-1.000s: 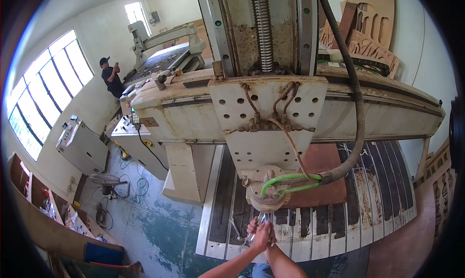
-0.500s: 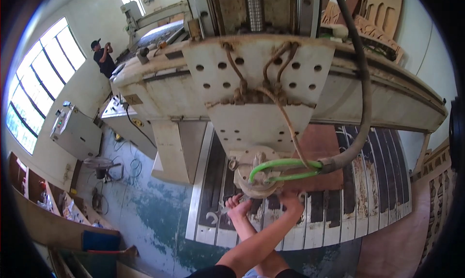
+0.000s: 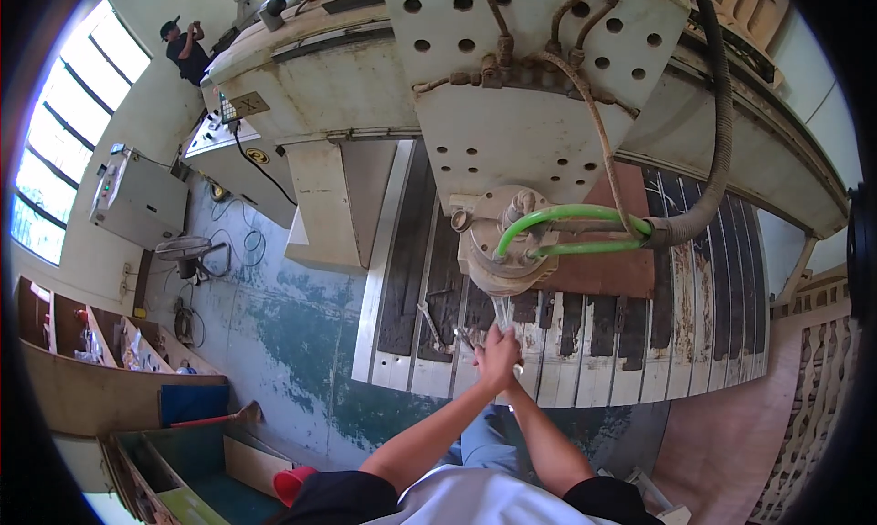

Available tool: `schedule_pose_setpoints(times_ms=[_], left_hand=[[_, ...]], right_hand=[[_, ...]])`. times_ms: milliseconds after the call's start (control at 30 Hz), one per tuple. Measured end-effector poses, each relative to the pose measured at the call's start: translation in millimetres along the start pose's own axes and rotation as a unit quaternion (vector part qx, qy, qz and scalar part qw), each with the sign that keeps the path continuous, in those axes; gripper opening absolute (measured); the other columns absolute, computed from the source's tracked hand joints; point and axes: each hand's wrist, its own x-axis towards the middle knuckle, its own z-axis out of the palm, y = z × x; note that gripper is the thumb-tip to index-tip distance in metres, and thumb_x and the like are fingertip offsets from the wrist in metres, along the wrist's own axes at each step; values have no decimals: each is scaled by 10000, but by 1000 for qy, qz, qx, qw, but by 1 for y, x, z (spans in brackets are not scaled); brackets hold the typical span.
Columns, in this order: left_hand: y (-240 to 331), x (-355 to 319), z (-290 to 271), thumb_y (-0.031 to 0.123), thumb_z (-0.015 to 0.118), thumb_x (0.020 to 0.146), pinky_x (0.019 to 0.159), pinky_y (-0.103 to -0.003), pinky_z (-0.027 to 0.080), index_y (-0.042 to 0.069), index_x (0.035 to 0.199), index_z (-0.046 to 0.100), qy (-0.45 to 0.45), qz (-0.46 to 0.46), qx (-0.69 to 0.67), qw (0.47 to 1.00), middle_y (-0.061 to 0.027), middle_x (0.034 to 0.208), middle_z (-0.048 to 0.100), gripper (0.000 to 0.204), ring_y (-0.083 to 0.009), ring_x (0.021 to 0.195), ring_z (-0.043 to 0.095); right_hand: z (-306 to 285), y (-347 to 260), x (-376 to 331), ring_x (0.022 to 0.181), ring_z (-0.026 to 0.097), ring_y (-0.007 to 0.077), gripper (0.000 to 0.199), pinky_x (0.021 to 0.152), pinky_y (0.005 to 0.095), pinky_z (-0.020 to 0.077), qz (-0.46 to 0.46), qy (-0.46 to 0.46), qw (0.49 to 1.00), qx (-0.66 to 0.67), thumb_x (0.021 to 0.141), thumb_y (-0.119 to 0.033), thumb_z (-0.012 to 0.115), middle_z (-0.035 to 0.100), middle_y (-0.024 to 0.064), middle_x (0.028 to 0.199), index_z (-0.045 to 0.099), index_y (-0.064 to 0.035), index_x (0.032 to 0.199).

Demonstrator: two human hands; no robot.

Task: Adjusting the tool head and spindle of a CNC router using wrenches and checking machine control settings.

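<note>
Left hand [image 3: 496, 356]: closed on shiny wrench [image 3: 500, 313] beneath spindle [image 3: 502, 274].
Right hand [image 3: 515, 353]: meets left, largely hidden.
Loose wrench [image 3: 430, 323]: lies on slatted machine bed [image 3: 598, 371], left of hands.
Green hoses [image 3: 571, 212]: two, at spindle top.
Co-worker [image 3: 189, 57]: stands near window [image 3: 66, 141].

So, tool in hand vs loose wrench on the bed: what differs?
Pose: the held tool runs toward the spindle; the loose wrench lies on the slatted bed.
Contact: the left hand grips the held tool; nothing holds the loose wrench.
Shared: silvery metal.
</note>
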Motion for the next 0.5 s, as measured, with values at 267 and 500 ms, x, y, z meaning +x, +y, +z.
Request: schedule_pose_setpoints(times_ms=[267, 500], left_hand=[[3, -6, -105, 162, 511, 905, 385, -320, 439, -4, 828, 478, 22, 65, 274, 959, -65, 651, 510, 185, -155, 477, 526], [-30, 42, -131, 140, 556, 859, 464, -334, 497, -71, 935, 560, 106, 69, 324, 937, -172, 706, 605, 224, -221, 577, 634]], right_hand=[[-43, -57, -25, 842, 534, 431, 164, 747, 491, 432, -113, -61, 944, -304, 796, -80, 563, 561, 241, 851, 513, 33, 904], [-33, -83, 0, 824, 558, 387, 160, 723, 477, 444, -234, 11, 872, -431, 756, -80, 582, 552, 197, 850, 570, 0, 894]])
